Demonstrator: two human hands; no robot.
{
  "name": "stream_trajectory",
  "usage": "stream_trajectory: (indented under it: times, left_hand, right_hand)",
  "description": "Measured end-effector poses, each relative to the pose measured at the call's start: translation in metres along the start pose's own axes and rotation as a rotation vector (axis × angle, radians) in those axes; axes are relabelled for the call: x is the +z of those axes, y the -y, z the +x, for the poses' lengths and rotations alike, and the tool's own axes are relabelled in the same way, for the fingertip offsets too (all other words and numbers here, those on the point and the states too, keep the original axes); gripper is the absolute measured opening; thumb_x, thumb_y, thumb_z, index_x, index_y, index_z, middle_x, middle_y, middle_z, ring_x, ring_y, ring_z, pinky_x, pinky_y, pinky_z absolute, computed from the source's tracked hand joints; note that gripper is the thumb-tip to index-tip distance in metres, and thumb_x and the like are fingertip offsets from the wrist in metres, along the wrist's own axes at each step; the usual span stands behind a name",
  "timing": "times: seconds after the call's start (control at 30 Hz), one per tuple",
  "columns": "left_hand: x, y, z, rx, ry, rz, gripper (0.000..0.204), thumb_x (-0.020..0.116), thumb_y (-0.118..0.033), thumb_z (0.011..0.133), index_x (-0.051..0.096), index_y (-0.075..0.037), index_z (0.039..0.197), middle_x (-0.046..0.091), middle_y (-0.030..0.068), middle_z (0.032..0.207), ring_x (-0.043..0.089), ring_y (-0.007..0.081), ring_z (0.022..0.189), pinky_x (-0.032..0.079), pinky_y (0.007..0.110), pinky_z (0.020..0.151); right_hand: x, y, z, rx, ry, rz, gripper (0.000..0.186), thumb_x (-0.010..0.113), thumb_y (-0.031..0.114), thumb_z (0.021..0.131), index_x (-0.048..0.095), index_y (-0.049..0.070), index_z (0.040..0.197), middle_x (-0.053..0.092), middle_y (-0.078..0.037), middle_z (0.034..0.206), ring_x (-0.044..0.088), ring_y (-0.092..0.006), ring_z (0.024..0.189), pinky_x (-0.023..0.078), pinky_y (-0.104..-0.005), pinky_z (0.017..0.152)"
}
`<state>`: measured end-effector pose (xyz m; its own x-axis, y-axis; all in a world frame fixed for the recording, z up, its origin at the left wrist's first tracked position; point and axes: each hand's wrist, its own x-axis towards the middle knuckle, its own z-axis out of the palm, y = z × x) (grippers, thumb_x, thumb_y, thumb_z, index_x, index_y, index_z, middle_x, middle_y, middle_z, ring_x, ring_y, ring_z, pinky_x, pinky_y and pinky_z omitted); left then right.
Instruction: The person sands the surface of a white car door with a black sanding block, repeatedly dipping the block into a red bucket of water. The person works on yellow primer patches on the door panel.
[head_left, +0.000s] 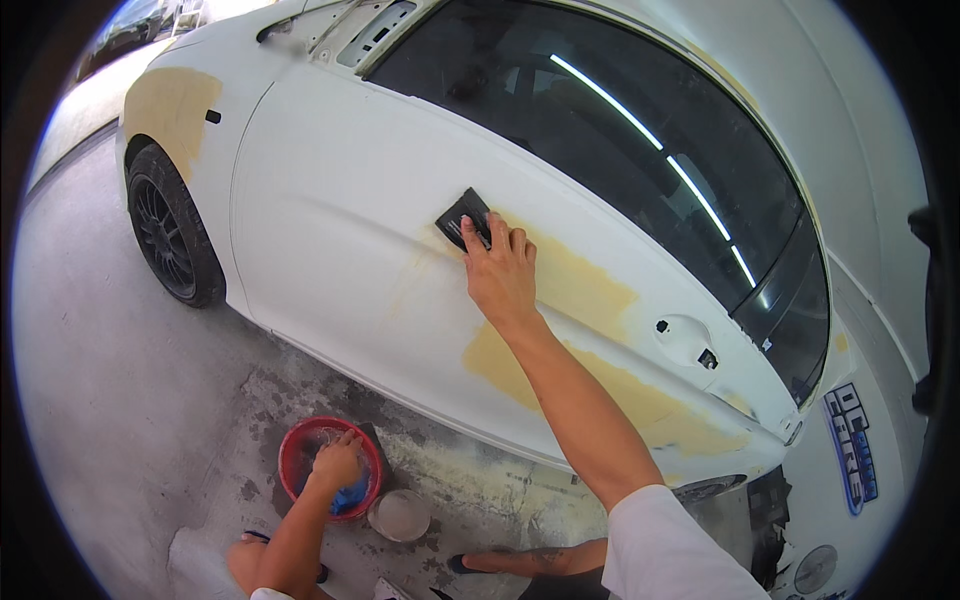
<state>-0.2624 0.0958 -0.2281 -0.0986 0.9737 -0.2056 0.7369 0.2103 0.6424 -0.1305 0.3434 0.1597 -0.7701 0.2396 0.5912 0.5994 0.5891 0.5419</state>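
My right hand [502, 270] presses a flat black sanding pad [464, 218] against the white car door [340, 200], fingers and thumb closed on it. The pad lies tilted near the door's body crease, at the upper left end of a tan filler patch [590, 285]. Below the crease is a second tan patch [500, 370]. My left hand [340, 460] reaches down into a red bucket [287, 462] on the floor. Something blue [350, 497] shows inside, beside the hand. The left fingers are partly hidden in the bucket, so what they hold is unclear.
Next to the bucket sits a round pale lid or tub [400, 515]. The concrete floor [110, 400] is wet in spots. More tan filler covers the front fender [175, 105] above the black wheel [165, 225]. Dark window glass [620, 150] lies above the door.
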Motion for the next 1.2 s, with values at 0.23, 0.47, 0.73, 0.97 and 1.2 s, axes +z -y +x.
stream_trajectory:
  times: [0.23,0.47,0.73,0.97,1.2]
  left_hand:
    - [-0.035,0.000,-0.031,-0.113,0.104,0.220,0.055,0.062,-0.035,0.096,0.060,-0.008,0.144,0.048,0.0172,0.159,0.055,0.0419,0.138,0.043,0.059,0.114]
    - [-0.037,-0.020,-0.019,0.017,0.026,0.199,0.058,0.067,-0.037,0.094,0.060,-0.006,0.143,0.054,0.0180,0.154,0.059,0.0430,0.133,0.045,0.058,0.111]
    - [-0.077,0.002,-0.048,-0.182,-0.030,0.234,0.063,0.069,-0.037,0.094,0.056,-0.008,0.148,0.060,0.0167,0.147,0.057,0.0402,0.136,0.042,0.055,0.115]
    - [-0.077,-0.011,-0.037,-0.072,0.101,0.021,0.062,0.071,-0.034,0.093,0.056,-0.010,0.149,0.060,0.0167,0.147,0.057,0.0392,0.135,0.042,0.056,0.114]
    - [-0.103,0.009,-0.066,-0.237,-0.104,0.099,0.059,0.069,-0.038,0.095,0.057,-0.013,0.147,0.061,0.0156,0.147,0.059,0.0377,0.134,0.044,0.057,0.112]
  right_hand:
    - [-0.051,-0.082,-0.114,0.275,-0.092,-0.145,0.060,0.077,0.016,0.087,0.063,0.016,0.145,0.050,-0.025,0.145,0.055,-0.0424,0.107,0.047,-0.0554,0.090]
    - [0.011,0.028,0.006,-0.020,-0.029,0.046,0.053,0.062,0.002,0.091,0.064,0.015,0.143,0.049,-0.019,0.153,0.053,-0.0415,0.129,0.043,-0.0589,0.106]
    - [-0.005,-0.082,-0.127,0.267,-0.164,-0.059,0.063,0.059,-0.004,0.085,0.062,0.015,0.145,0.045,-0.020,0.160,0.045,-0.0501,0.139,0.034,-0.0701,0.113]
    - [-0.026,-0.036,-0.035,-0.244,0.140,0.023,0.058,0.057,-0.001,0.091,0.062,0.020,0.145,0.042,-0.011,0.166,0.038,-0.0417,0.151,0.027,-0.0633,0.123]
    - [-0.043,-0.121,-0.087,-0.424,0.187,-0.077,0.074,0.061,-0.005,0.081,0.061,0.025,0.148,0.037,-0.007,0.169,0.023,-0.0351,0.160,0.007,-0.0623,0.128]
